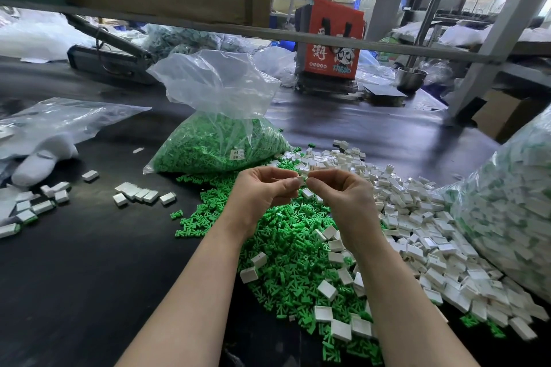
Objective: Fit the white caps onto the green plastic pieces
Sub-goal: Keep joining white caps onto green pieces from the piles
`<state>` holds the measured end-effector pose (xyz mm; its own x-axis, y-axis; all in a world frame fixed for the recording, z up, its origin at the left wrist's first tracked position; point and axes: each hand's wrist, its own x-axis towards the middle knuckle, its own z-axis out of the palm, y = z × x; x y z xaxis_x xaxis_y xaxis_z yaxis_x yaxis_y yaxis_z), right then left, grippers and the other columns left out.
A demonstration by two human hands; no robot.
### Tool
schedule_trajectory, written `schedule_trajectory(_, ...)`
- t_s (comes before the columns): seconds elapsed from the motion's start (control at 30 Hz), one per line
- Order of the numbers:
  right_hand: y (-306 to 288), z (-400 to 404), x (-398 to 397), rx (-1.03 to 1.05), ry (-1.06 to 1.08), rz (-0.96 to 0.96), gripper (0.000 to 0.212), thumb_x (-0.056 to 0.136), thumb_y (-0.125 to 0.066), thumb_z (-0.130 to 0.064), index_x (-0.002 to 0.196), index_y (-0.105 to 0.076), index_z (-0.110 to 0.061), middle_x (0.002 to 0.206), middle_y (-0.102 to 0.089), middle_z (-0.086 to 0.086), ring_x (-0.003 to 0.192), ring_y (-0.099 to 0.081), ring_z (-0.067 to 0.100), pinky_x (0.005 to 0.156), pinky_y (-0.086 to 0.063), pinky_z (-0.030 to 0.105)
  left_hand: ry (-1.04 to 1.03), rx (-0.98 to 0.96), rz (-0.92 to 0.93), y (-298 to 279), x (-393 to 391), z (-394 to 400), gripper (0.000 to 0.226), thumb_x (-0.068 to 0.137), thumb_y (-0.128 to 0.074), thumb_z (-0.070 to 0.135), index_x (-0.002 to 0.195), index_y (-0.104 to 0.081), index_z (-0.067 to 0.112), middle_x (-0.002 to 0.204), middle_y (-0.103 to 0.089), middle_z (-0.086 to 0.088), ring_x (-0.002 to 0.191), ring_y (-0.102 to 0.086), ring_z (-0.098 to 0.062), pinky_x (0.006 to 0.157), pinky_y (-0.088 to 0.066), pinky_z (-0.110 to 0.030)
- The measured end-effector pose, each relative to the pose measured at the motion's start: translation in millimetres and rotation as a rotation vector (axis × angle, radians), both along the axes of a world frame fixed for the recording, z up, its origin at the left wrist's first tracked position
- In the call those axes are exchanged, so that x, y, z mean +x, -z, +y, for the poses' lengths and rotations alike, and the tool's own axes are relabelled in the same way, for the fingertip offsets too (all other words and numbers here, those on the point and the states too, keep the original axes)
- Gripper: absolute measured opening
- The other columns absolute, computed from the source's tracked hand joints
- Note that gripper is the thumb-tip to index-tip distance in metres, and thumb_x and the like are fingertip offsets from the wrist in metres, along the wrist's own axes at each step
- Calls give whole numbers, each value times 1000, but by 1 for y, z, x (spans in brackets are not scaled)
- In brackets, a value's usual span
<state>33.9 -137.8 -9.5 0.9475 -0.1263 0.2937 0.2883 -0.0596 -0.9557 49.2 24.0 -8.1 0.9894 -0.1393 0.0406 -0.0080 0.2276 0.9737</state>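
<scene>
My left hand (262, 189) and my right hand (337, 191) meet fingertip to fingertip above the piles. Between them they pinch a small white cap (303, 171); whether a green piece sits inside it is hidden by the fingers. Under my hands lies a heap of loose green plastic pieces (286, 247) with a few white caps scattered on it. To the right spreads a wide heap of white caps (417, 232). A row of finished capped pieces (140, 195) lies on the dark table at left.
An open clear bag of green pieces (220, 143) stands behind my hands. A large bag of capped pieces (512, 211) bulges at the right edge. More finished pieces (26, 211) and crumpled plastic (59, 122) lie far left. A person sits behind an orange bag (332, 39).
</scene>
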Motion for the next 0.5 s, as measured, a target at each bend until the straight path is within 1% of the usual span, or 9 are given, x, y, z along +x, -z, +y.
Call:
schedule_trajectory(0.13, 2, -1, 1, -11, -1, 19, 12, 82, -77, -8, 93, -75, -7, 74, -74, -6, 61, -63, -5, 56, -46, 8, -25, 53, -73, -1, -1, 1, 20, 77, -78, 6, 95, -73, -3, 78, -73, -13, 68, -68, -16, 62, -55, -20)
schedule_trajectory(0.23, 4, -2, 0, -41, -9, 40, 15, 82, -77, -12, 95, -75, -6, 75, -75, -4, 60, -63, -4, 55, -45, 8, -39, 126, -123, 0, -1, -1, 12, 79, -77, 6, 90, -75, 3, 77, -74, -10, 70, -69, -15, 67, -57, -22)
schedule_trajectory(0.3, 5, -2, 1, -41, -1, 66, 13, 82, -77, -14, 92, -75, -7, 75, -75, 0, 59, -63, -2, 53, -45, 9, -39, 151, -135, 1, -1, -3, 7, 80, -76, 6, 87, -75, 8, 76, -75, -7, 71, -70, -15, 68, -57, -23)
schedule_trajectory(0.37, 6, -3, 1, -10, 6, 113, 12, 81, -77, -17, 88, -75, -7, 73, -75, 4, 54, -60, 1, 50, -44, 13, -37, 153, -138, 2, 0, -4, 7, 80, -76, 7, 86, -74, 10, 76, -75, -6, 70, -71, -14, 66, -57, -22)
schedule_trajectory(0.43, 6, -4, 1, 13, -3, 151, 14, 81, -77, -18, 86, -75, -6, 70, -74, 5, 50, -57, 2, 48, -43, 16, -35, 154, -143, 2, 0, -3, 6, 80, -76, 8, 85, -74, 10, 76, -75, -7, 70, -72, -16, 64, -56, -21)
schedule_trajectory(0.5, 5, -4, 0, 34, -29, 154, 14, 79, -78, -17, 84, -74, -4, 67, -73, 4, 49, -56, 1, 48, -42, 15, -34, 166, -151, 2, 0, -2, 6, 80, -76, 8, 85, -74, 11, 76, -75, -8, 71, -72, -18, 65, -57, -23)
